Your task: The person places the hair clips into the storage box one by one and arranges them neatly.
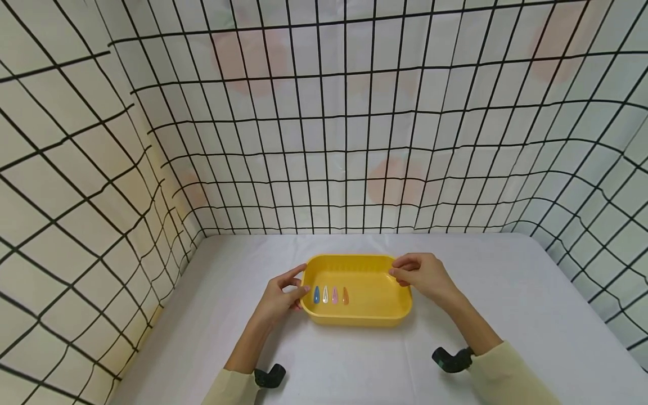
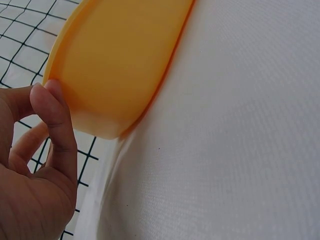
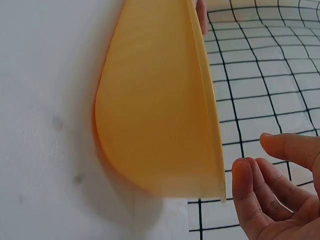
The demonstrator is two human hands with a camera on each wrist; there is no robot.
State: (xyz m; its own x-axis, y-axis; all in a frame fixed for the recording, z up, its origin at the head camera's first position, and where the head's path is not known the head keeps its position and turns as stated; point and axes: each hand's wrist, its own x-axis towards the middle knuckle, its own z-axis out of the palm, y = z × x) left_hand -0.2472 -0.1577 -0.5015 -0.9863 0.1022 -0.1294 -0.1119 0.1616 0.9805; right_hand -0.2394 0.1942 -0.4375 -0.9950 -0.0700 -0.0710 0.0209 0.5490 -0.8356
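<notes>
A yellow plastic tray (image 1: pixel 374 304) stands on the white-covered table in the head view. Inside, towards its left end, several snap hair clips lie side by side: a blue clip (image 1: pixel 316 295), a white clip (image 1: pixel 325 294), a pink clip (image 1: pixel 334 295) and an orange clip (image 1: pixel 346 296). My left hand (image 1: pixel 275 295) grips the tray's left end, thumb over the rim. At the far right corner, my right hand (image 1: pixel 425 275) has its fingertips over the rim. The right wrist view shows its thumb apart from softly bent fingers, with nothing between them.
Black wire grid panels (image 1: pixel 346 152) rise behind the table and along both sides, with pale cloth behind them. White cloth (image 1: pixel 354 360) covers the tabletop. A black wrist device (image 1: pixel 452 360) sits by the right sleeve, another (image 1: pixel 270 376) by the left.
</notes>
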